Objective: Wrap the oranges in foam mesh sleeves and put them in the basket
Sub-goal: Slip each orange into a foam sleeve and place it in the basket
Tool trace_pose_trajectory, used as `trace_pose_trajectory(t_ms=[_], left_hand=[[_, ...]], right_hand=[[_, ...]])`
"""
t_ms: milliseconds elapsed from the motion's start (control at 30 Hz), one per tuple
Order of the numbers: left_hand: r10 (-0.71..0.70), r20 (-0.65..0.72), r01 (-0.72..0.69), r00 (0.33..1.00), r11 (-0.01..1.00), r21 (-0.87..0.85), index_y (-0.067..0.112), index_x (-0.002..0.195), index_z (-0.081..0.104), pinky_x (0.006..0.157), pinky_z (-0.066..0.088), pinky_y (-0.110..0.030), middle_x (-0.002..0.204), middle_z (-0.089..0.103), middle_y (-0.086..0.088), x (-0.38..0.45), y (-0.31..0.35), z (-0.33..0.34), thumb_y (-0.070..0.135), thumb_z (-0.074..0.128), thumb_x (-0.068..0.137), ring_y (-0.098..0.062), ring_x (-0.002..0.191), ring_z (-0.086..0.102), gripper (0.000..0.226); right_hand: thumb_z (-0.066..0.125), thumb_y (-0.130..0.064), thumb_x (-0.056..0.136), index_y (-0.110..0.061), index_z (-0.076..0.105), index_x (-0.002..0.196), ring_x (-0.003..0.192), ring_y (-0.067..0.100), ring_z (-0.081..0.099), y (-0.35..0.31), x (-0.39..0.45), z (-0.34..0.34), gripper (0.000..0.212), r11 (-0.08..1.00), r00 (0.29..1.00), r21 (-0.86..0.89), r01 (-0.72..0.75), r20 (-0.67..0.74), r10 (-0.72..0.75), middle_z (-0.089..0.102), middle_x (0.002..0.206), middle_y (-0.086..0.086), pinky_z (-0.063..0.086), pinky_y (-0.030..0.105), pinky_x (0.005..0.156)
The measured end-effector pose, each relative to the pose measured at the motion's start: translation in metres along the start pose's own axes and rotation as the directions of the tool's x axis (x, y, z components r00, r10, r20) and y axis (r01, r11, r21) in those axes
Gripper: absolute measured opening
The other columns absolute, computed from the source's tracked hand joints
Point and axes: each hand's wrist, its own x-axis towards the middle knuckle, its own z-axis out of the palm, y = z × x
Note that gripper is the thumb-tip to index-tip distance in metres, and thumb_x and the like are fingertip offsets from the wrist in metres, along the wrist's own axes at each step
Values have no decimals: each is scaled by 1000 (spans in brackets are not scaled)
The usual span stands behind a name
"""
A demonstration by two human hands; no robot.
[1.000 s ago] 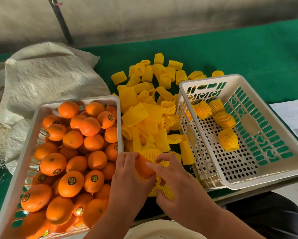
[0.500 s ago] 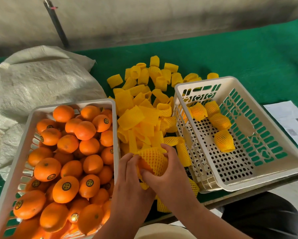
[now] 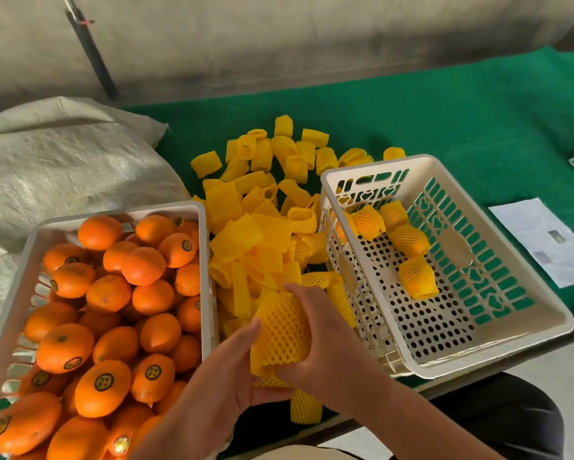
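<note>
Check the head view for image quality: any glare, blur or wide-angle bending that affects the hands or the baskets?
Head view: soft even light, no harsh shadows; mild sheen on the oranges; both hands and the sleeved orange are slightly soft; the right basket rim bows from wide-angle distortion.

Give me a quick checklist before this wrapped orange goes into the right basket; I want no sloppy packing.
1. Sleeve covers the orange: ok; the foam mesh sleeve hides the fruit on the side seen.
2. Sleeve ends closed round the fruit: cannot tell; the hands hide them.
3. Grip secure: ok; left hand below, right hand around the side.
4. Room in the right basket: ok; four wrapped oranges lie at the far end, near floor bare.
5. Path clear: ok; only loose sleeves lie between.
6. More fruit ready: ok; the left basket is full.
</note>
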Motion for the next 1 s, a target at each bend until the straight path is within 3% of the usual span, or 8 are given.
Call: trace_pose_trajectory(t_ms=[167, 300, 433, 533, 633, 800, 900, 1000], left_hand=[[154, -44, -154, 987, 988, 16, 33, 136, 64, 87, 61, -42, 139, 66, -7, 1, 3, 6, 51, 75, 90, -30, 125, 66, 50], [201, -71, -189, 977, 971, 148, 42, 138, 60, 88, 61, -53, 138, 66, -2, 5, 1, 15, 60, 63, 91, -30, 123, 67, 50], [178, -67, -131, 982, 889, 439, 66, 127, 58, 85, 63, -43, 132, 65, 25, 5, 6, 11, 69, 62, 90, -9, 121, 65, 37], [472, -68, -189, 879, 476, 859, 66, 131, 55, 97, 53, -29, 135, 54, 39, 4, 11, -16, 78, 47, 91, 9, 126, 52, 42], [671, -46, 28, 740, 38, 999, 50, 147, 44, 114, 30, -36, 157, 31, 27, 4, 9, -49, 74, 48, 91, 6, 145, 20, 61], [525, -217, 244, 823, 18, 970, 48, 158, -5, 126, 16, -48, 173, -5, 1, 20, -24, -68, 71, 58, 86, -25, 159, -2, 98], [533, -267, 233, 803, 132, 964, 55, 151, 0, 126, 20, -49, 170, 12, -9, 34, -33, -68, 52, 72, 89, -29, 157, 13, 94], [533, -278, 285, 799, 71, 956, 45, 157, 20, 122, 30, -53, 164, 26, -13, 38, -31, -72, 38, 80, 86, -33, 152, 26, 93]], right_hand=[[84, -78, 64, -60, -1, 157, 151, 0, 21, 4, 5, -5, 127, 987, 993, 156, -49, 114, 31, 11, 162, -34, 37, 38, 116], [69, -83, 77, -54, 39, 149, 125, -1, 60, 7, 5, -8, 83, 849, 969, 469, -242, 163, 186, 59, 140, -23, 57, 25, 97], [73, -69, 82, -38, 61, 133, 110, 11, 70, 8, 11, -10, 61, 796, 966, 556, -240, 54, 253, 72, 120, -9, 61, 31, 89], [76, -62, 82, -38, 59, 136, 107, 13, 73, 19, 17, -30, 62, 758, 958, 612, -226, -2, 287, 73, 120, -6, 61, 29, 85], [77, -63, 79, -42, 55, 136, 102, 11, 73, 45, 33, -68, 66, 755, 896, 620, -213, -185, 405, 72, 117, -8, 61, 26, 75], [80, -63, 76, -26, 45, 137, 102, 27, 66, 132, 69, -122, 80, 814, 693, 402, -419, -438, 573, 60, 116, 2, 61, 43, 78], [81, -56, 82, -21, 40, 147, 100, 26, 61, 187, 84, -128, 84, 803, 677, 172, -571, -455, 579, 56, 123, 8, 54, 35, 68], [80, -57, 82, -18, 44, 148, 95, 25, 52, 228, 102, -128, 85, 765, 702, -65, -641, -454, 549, 49, 134, 16, 44, 28, 57]])
